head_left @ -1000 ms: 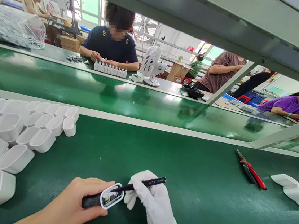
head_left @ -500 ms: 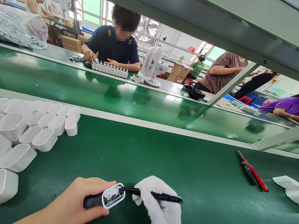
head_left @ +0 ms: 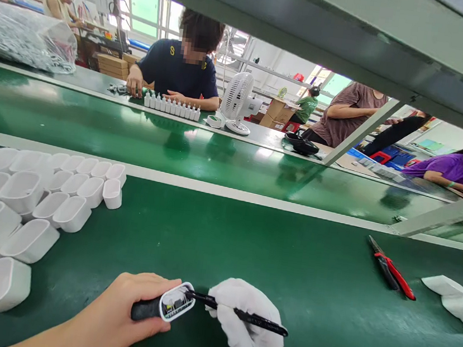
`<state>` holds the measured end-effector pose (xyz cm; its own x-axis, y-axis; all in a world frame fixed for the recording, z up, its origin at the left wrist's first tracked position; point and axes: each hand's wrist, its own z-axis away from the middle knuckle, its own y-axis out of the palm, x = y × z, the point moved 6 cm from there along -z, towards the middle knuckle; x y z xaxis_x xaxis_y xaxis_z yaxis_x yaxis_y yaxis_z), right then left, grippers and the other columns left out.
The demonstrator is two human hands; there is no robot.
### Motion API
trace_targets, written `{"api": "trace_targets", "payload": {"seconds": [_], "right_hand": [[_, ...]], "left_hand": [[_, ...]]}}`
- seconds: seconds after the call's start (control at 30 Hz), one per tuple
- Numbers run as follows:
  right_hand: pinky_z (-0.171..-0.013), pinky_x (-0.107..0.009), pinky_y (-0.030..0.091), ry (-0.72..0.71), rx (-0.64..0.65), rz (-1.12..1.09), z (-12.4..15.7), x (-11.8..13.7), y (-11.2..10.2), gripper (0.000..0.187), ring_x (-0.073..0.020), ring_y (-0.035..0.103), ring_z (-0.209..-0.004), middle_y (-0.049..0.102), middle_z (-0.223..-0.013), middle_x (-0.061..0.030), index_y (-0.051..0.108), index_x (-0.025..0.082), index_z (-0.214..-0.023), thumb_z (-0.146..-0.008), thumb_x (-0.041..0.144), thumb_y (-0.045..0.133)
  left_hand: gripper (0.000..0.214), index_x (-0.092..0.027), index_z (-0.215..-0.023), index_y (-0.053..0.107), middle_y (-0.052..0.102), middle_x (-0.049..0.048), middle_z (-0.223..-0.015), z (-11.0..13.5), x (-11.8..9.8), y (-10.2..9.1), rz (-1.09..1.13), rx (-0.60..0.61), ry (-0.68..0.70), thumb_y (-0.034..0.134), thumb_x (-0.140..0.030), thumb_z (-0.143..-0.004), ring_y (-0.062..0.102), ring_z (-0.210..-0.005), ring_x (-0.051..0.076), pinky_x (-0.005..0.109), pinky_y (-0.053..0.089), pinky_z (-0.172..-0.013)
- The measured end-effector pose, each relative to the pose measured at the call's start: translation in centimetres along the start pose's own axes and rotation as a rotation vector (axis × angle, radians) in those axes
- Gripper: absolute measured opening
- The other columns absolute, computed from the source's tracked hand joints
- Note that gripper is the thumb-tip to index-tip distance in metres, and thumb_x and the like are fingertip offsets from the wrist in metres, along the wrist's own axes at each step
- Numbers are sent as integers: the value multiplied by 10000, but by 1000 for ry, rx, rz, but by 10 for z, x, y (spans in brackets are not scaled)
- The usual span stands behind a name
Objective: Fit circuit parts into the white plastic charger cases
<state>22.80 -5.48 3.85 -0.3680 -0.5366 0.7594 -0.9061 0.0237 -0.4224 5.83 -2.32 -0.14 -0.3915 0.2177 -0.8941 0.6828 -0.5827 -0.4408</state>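
Gripping at six o'clock: bare left hand (head_left: 125,304), fingers closed round an oval, white-rimmed, black-bodied housing (head_left: 162,307), open end showing circuitry (head_left: 175,304); white-gloved right hand (head_left: 251,339) pinches black tweezers (head_left: 261,322), tip at its mouth. Green bench (head_left: 223,240). Nine: open white oval cups (head_left: 31,242). Ten: clear bag (head_left: 28,39), grey pieces inside. Twelve: white fan (head_left: 235,98).

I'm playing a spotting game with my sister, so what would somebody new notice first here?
Probably the white-gloved right hand, low near the middle, gripping a slim black tool whose tip reaches the open end of a small casing in the bare left hand. Next might come the white open-topped shells crowded at the left of the green table, then the red-and-black pliers lying at the right.
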Motion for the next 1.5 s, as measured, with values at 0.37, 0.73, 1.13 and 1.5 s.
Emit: {"api": "trace_targets", "payload": {"seconds": [0.37,0.73,1.13,1.5], "right_hand": [[-591,-284,481,-12,40,-37,-1,3,5,174,-158,577,-647,602,-736,-46,570,189,-874,-937,265,427],[-603,-302,500,6,106,-37,-5,6,2,127,-166,577,-657,606,-757,-64,565,193,-907,-921,222,442],[-606,-290,497,17,135,-30,-11,12,-4,142,-167,581,-659,612,-756,-57,571,190,-883,-925,235,443],[-604,-285,484,-62,181,-11,-12,16,-3,117,-157,569,-667,605,-783,-56,529,209,-965,-913,170,432]], "left_hand": [[235,-291,-971,712,708,-21,-890,-2,-5,0,-1,29,9,596,-207,-784,614,-990,206,241,489,-863],[322,-330,-1110,654,691,-21,-1070,0,-1,0,11,59,-6,544,-229,-824,603,-1041,200,288,465,-937],[386,-327,-1206,595,655,-3,-1169,2,0,0,-8,48,24,515,-207,-847,583,-1099,199,324,448,-988],[374,-332,-1230,550,613,-7,-1230,5,6,2,-10,68,25,503,-229,-874,554,-1135,190,328,424,-1017]]}}
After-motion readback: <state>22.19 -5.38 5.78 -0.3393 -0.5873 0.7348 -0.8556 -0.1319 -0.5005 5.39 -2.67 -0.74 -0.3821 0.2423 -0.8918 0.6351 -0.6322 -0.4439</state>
